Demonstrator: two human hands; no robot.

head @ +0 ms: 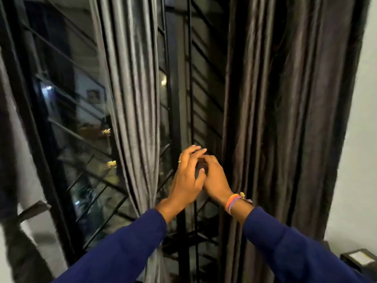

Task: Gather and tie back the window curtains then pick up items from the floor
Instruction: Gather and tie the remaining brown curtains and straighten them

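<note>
Two dark grey curtains hang in front of a barred window. The left curtain (132, 99) is gathered into a narrow bunch. The right curtain (285, 119) hangs in wide folds up to the wall. My left hand (186, 180) and my right hand (214, 178) are raised together in the gap between the curtains, touching each other at the fingers. My left hand's fingers are spread and hold nothing. My right hand's fingers are partly hidden behind the left hand, and nothing shows in them. Neither hand touches a curtain.
The window (81, 129) has black bars and glass with reflections. A black vertical frame bar (190, 78) stands behind my hands. A white wall (359, 139) is on the right, with a dark box (361, 260) low beside it.
</note>
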